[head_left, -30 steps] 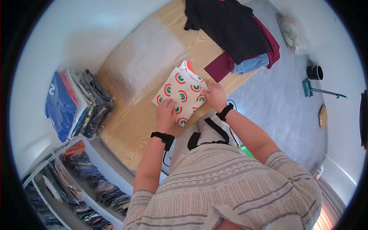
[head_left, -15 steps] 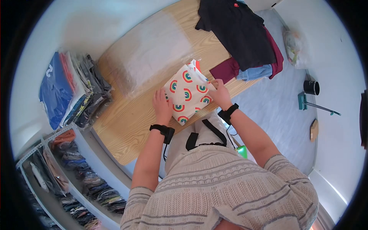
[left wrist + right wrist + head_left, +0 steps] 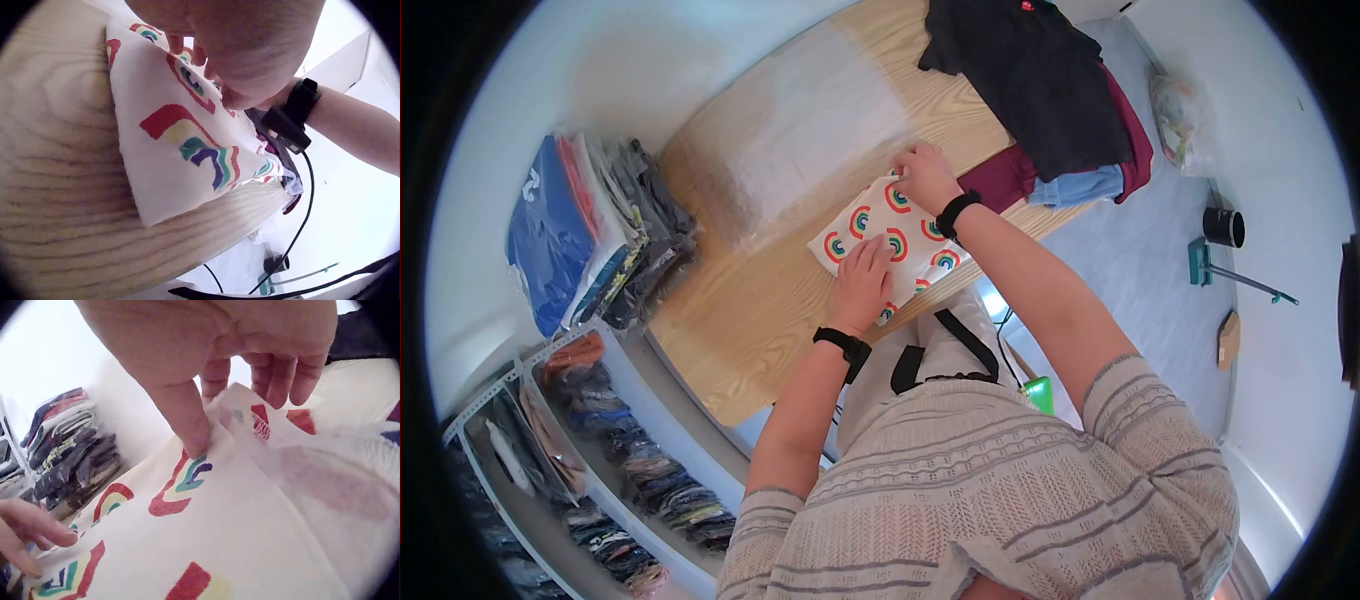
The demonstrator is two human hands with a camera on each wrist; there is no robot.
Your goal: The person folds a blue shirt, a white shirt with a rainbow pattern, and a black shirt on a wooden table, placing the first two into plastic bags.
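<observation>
a white rainbow-print cloth (image 3: 915, 232) lies folded along the near edge of the counter (image 3: 750, 320), about midway between its left and right ends. the left hand (image 3: 865, 285) rests on the cloth's near-left part, its fingers laid out loosely, the grip relaxed. the right hand (image 3: 927, 178) is at the cloth's far side; from the head its fingertips are hard to make out, but the right wrist view shows a narrow grip, thumb in front and fingers behind, pinching 1 raised peak of fabric. the left wrist view shows what the head view does not: 1 cloth corner lying flat on the wood grain, and a cable running from the black wristband (image 3: 290, 122) on the right arm. clear plastic bags (image 3: 800, 115) lie along the counter's far edge. toward its right end, a black garment (image 3: 1030, 80) covers part of a maroon garment (image 3: 1000, 180) and blue denim (image 3: 1080, 187). bagged clothes (image 3: 550, 240) stand by the left end; the right wrist view shows their stacked layers side-on.
</observation>
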